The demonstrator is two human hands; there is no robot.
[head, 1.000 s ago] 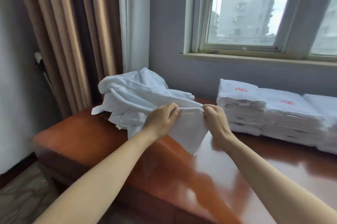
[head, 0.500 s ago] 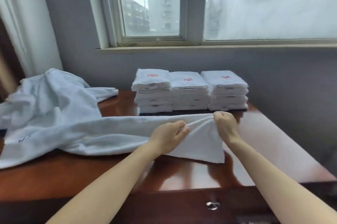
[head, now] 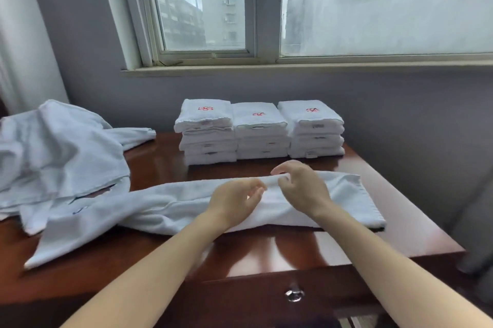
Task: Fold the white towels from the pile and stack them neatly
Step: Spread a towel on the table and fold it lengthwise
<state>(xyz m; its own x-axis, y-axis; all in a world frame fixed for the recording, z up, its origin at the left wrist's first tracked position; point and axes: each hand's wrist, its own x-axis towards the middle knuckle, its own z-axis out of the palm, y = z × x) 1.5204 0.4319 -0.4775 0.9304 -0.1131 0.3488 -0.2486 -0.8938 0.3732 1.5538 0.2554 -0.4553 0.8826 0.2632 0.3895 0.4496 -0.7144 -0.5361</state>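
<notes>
A long white towel (head: 170, 205) lies stretched across the wooden table, its right end near the table's right edge. My left hand (head: 234, 201) and my right hand (head: 301, 189) hover close together just above its middle part, fingers loosely curved and gripping nothing. A crumpled pile of white towels (head: 53, 151) sits at the left. Three stacks of folded white towels (head: 260, 133) with red emblems stand side by side at the back, under the window.
The glossy brown table (head: 306, 250) has a drawer with a metal knob (head: 293, 295) at its front. A grey wall and window sill run behind the stacks. A grey curtain hangs at the far right, a white one at the far left.
Both hands pulled a towel out of the pile to the right, laid it flat on the table, and have let go of its edge. The view swung right.
</notes>
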